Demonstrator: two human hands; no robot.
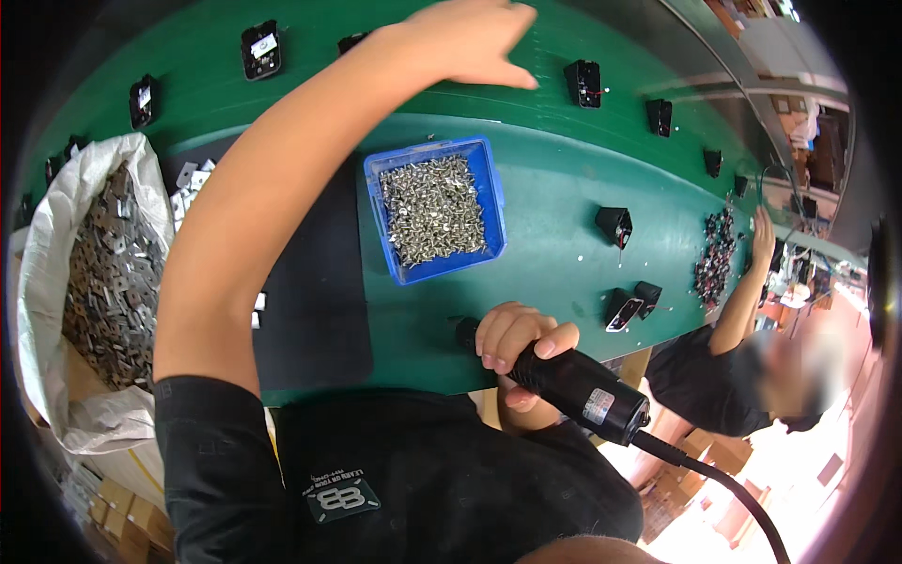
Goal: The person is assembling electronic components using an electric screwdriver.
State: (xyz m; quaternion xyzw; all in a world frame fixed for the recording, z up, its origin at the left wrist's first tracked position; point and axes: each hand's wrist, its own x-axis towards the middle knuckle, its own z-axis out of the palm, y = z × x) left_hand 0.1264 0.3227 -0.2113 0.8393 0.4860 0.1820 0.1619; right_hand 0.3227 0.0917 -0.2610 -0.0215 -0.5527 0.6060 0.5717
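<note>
My left arm stretches across to the far green belt. My left hand [477,45] is over the belt, thumb and fingers apart, with nothing visible in it. The nearest part to its right is a black plastic housing [585,85] with a red wire. Close to my body, my right hand [515,340] is wrapped round a black corded electric screwdriver [578,393], its tip end pointing left over the table edge and its cable running to the lower right. Beyond it stands a blue bin [498,221] of small metal screws [432,211].
At left, a white sack [42,310] holds metal plates [113,273] beside a dark mat [319,320]. More black housings [261,49] line the belt; others [615,226] sit on the table. At right, a co-worker's arm [747,291] reaches beside a pile of small dark parts [716,258].
</note>
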